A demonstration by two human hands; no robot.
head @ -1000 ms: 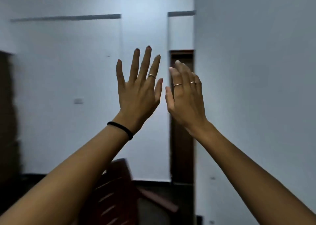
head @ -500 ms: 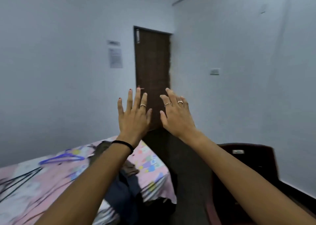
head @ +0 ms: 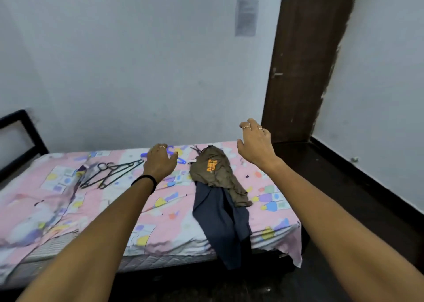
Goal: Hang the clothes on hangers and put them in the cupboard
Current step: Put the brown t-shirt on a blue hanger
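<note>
We see both arms stretched forward, palms down, holding nothing. The left hand hovers over the bed with fingers loosely spread (a black band circles its wrist); the right hand is raised higher, fingers relaxed and slightly curled, rings on two of them.

Just left of the left hand lie thin black wire hangers, their hooks overlapping, long axes running diagonally toward the wall. A blue plastic hanger peeks out beyond that hand.

Between the hands, a crumpled olive T-shirt with orange print lies atop a dark navy garment, whose length runs toward us and drapes over the bed's edge. The pink patterned bedsheet is wrinkled.
</note>
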